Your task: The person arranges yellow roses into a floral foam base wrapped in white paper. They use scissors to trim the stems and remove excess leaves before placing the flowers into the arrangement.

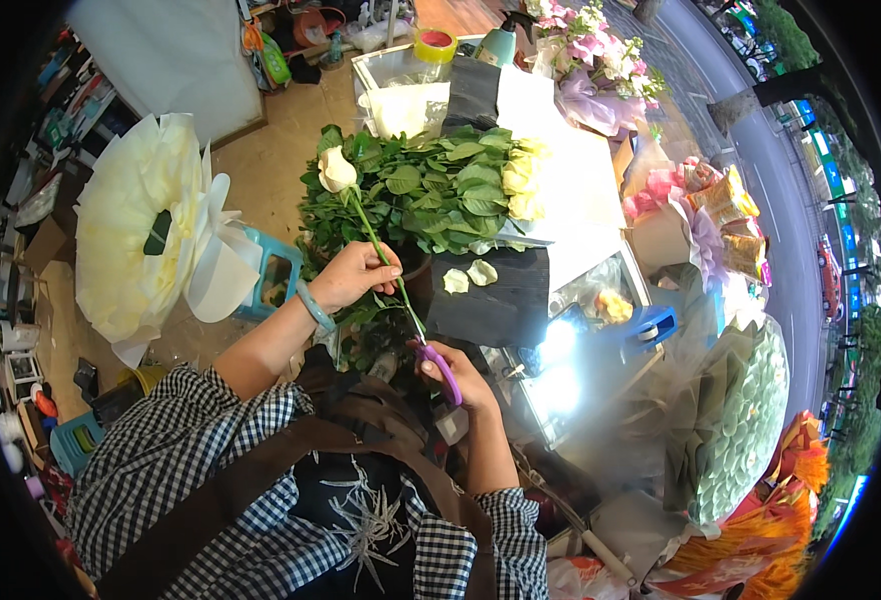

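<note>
Looking down from head height, the left hand [353, 275] is closed around the green stem of a single cream rose [337, 170], fingers wrapped about its lower half. The rose stands tilted, its bloom up and away from the body, its stem running down to the right. The right hand [458, 375] is closed on a pair of purple-handled scissors [433, 357], whose blades meet the bottom end of the stem; whether the blades are open or shut is too small to tell. The bloom is pale, full and barely open. Behind it lies a heap of leafy roses [451, 190] with yellow heads on a table [581, 190]. Two loose petals [469, 276] rest on dark paper [496, 305] nearby.
</note>
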Demonstrator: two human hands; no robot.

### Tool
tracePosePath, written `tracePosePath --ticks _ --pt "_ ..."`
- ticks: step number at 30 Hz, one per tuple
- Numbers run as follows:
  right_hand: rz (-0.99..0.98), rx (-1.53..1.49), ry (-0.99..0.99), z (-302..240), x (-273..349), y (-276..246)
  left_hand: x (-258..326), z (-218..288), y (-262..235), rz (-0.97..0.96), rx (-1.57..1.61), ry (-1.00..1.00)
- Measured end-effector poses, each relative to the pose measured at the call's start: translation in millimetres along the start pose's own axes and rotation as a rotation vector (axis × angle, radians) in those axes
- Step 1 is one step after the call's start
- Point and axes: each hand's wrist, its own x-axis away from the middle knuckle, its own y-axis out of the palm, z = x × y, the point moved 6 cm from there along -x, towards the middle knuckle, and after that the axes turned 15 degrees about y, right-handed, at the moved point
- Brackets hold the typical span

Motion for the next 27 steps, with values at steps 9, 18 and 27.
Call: tracePosePath --ticks 9,18,27 --pt "0.029 0.087 0.075 -1 2 0 1 -8 -7 0.022 0.03 -0.024" --pt "0.141 -0.311 -0.12 -26 29 8 14 -16 -2 -0.09 -0.771 0.299" --pt "0.085 -0.542 -0.429 -92 14 38 28 -28 48 -0.425 -0.634 0.506"
